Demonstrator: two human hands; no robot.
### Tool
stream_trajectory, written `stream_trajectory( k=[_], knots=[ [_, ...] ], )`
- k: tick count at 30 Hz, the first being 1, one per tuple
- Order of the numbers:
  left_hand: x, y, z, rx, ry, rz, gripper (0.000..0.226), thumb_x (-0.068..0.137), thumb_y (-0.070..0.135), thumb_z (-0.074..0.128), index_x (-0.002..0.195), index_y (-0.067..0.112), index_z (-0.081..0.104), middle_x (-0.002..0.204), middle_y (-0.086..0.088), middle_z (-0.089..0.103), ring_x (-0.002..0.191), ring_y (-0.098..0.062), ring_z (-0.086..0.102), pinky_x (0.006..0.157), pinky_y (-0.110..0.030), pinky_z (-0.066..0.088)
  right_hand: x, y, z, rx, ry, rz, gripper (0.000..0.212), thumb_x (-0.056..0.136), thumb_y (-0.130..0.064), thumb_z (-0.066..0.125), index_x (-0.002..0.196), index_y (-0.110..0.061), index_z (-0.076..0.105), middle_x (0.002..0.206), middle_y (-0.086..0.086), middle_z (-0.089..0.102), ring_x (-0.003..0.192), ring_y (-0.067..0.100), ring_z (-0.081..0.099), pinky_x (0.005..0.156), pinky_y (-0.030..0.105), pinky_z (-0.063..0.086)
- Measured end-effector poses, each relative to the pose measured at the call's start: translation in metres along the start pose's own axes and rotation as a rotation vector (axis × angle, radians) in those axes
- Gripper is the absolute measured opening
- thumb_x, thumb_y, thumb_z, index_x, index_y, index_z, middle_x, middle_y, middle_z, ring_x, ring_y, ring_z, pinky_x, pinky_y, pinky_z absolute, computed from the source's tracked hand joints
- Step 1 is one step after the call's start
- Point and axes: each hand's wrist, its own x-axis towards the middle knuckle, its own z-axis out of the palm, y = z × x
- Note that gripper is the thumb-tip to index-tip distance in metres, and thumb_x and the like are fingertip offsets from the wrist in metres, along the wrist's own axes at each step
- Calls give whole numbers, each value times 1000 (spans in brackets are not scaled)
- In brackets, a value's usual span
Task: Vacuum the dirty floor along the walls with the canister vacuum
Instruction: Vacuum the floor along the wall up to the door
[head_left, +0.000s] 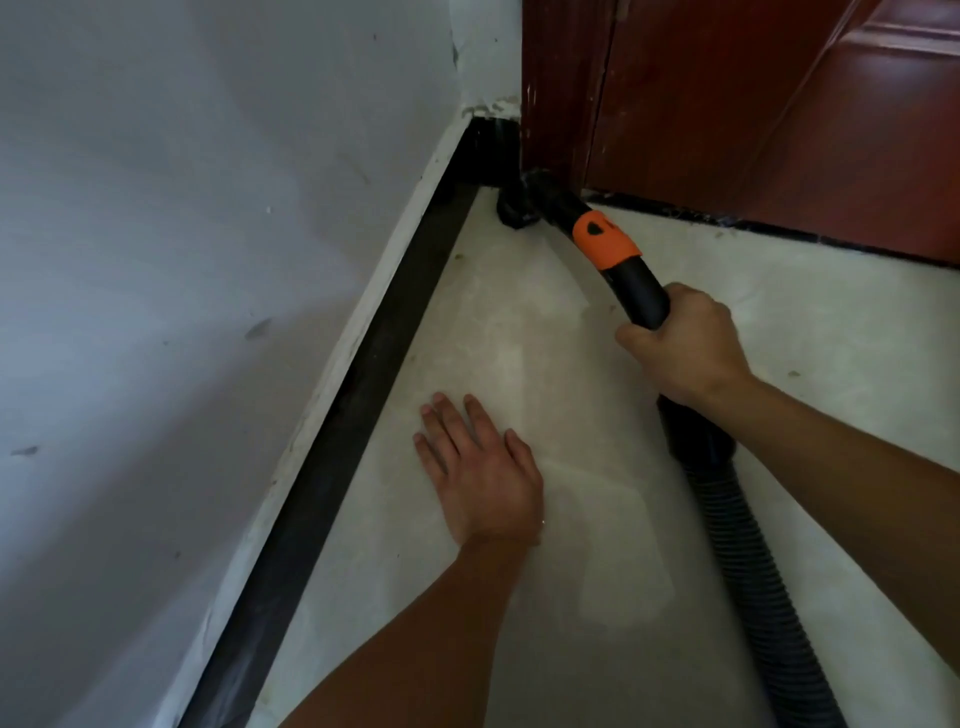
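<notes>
My right hand (680, 348) grips the black vacuum handle tube (641, 293), just below its orange collar (602, 236). The black nozzle (517, 208) sits on the pale floor (519, 322) in the corner where the dark baseboard (363, 395) meets the door frame. A ribbed black hose (748, 561) runs from under my right hand down to the lower right edge. My left hand (480, 467) lies flat on the floor, fingers straight, close to the baseboard and holding nothing. The canister itself is out of view.
A white wall (208, 234) with scuff marks fills the left side. A red-brown wooden door (753, 104) and its frame stand at the top right above a dark threshold strip (779, 228). Small specks of dirt dot the floor on the right.
</notes>
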Motion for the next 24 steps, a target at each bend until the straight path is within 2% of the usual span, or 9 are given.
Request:
stream_trajectory(
  k=[5, 10, 14, 17, 21, 23, 24],
  knots=[
    [6, 0, 0, 18, -14, 21, 67, 95, 42, 10, 153, 9, 16, 160, -22, 7, 148, -35, 2, 120, -50, 0, 20, -21, 13, -8, -46, -27, 28, 83, -26, 71, 100, -16, 51, 72, -3, 49, 59, 11, 50, 49, 23, 36],
    [3, -14, 0, 33, -8, 9, 68, 94, 41, 9, 152, 8, 19, 159, -23, 10, 148, -36, 4, 120, -51, 3, -3, -11, 4, -27, -121, -23, 25, 83, -22, 70, 98, -15, 53, 73, -1, 53, 59, 13, 53, 47, 22, 34],
    [7, -13, 0, 22, 17, 10, 67, 94, 39, 15, 150, 5, 27, 157, -25, 19, 146, -38, 13, 119, -51, 6, -36, 37, -37, -143, 30, 36, 23, 81, -24, 71, 94, -13, 55, 71, 3, 56, 59, 20, 53, 51, 27, 34],
    [8, -14, 2, 32, 14, 10, 66, 94, 39, 19, 149, 5, 29, 156, -25, 21, 145, -39, 15, 118, -51, 6, -62, 77, -71, -188, 141, 123, 23, 79, -23, 73, 88, -13, 54, 66, 0, 53, 56, 19, 50, 50, 27, 33],
    [10, -13, 5, 27, 2, 13, 62, 96, 36, 26, 149, 4, 30, 155, -26, 21, 144, -40, 15, 118, -51, 6, -97, 113, -104, -131, 243, 311, 21, 78, -20, 74, 83, -8, 57, 65, 17, 61, 64, 38, 63, 62, 43, 52],
    [9, -13, 7, 10, -4, 12, 60, 97, 34, 31, 149, 4, 28, 156, -26, 20, 145, -40, 13, 118, -52, 5, -118, 114, -102, -7, 218, 373, 18, 78, -16, 74, 82, -8, 58, 63, 21, 63, 60, 37, 65, 62, 51, 56],
    [8, -12, 6, 0, -15, 11, 61, 97, 34, 33, 149, 4, 27, 156, -26, 19, 145, -40, 12, 118, -52, 5, -131, 113, -96, 44, 180, 369, 17, 78, -14, 74, 80, -9, 58, 60, 19, 63, 55, 34, 63, 59, 51, 56]
  ],
)
